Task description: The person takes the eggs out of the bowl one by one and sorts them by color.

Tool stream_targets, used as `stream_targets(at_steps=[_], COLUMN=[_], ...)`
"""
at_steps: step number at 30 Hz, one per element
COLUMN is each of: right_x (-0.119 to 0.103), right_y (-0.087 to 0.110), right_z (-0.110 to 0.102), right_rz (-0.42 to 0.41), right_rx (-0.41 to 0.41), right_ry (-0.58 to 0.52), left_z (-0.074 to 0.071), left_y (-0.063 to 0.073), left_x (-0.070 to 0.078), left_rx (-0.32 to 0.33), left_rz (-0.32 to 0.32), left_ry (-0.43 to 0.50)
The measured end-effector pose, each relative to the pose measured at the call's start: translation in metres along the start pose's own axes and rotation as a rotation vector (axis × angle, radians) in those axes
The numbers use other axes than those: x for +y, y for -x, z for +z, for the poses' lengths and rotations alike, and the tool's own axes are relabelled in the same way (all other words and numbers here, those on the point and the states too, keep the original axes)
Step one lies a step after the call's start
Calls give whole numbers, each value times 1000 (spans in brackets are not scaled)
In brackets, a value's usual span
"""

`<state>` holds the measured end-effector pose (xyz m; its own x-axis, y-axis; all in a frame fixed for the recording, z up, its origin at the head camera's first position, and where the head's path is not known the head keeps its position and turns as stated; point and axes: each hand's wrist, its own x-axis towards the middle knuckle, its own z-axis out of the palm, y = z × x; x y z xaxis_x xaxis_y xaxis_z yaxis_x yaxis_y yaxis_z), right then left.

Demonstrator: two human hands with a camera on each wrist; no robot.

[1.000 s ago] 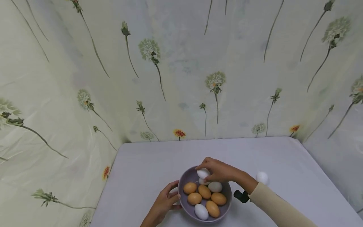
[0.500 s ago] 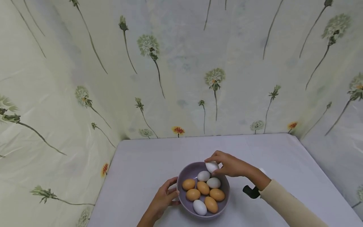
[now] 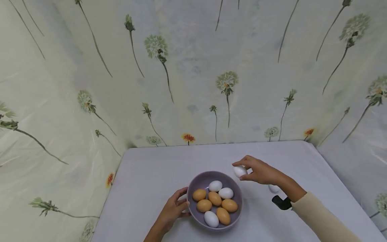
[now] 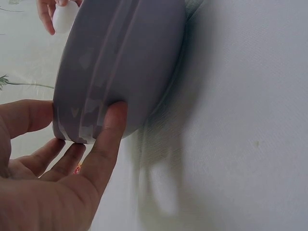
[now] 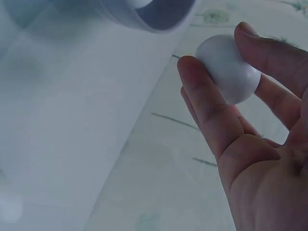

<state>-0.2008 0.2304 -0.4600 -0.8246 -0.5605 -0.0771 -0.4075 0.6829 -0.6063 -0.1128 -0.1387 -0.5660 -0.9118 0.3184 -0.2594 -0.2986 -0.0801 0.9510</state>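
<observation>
Smooth white egg (image 5: 230, 71), oval, in right hand (image 3: 257, 170)

The right-hand grip (image 3: 255, 169) has carried its white egg (image 3: 240, 171) up from over the bowl (image 3: 198, 183) and out past the rim, so that both now hang over the table (image 3: 169, 164) just beside it. In the bowl, the far white egg (image 3: 215, 186), partly covered a second ago, shows whole, and its white neighbour (image 3: 225, 193) looks brighter. The loose egg (image 3: 273, 189) now peeks out on the forearm's (image 3: 291, 186) near side instead of its far side.
</observation>
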Motion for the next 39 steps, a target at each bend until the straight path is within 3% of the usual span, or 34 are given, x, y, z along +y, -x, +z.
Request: stream_targets(at_steps=[14,39], right_x=[31,92], right_y=[34,90], right_z=[-14,-17], right_rz=[55,309], right_rx=[75,166], right_ry=[18,-36], left_z=[-1,0], left_y=[-2,-2], left_x=[-4,-2], left_rx=[-3,17], left_rz=[5,-11], left_ry=[7,1])
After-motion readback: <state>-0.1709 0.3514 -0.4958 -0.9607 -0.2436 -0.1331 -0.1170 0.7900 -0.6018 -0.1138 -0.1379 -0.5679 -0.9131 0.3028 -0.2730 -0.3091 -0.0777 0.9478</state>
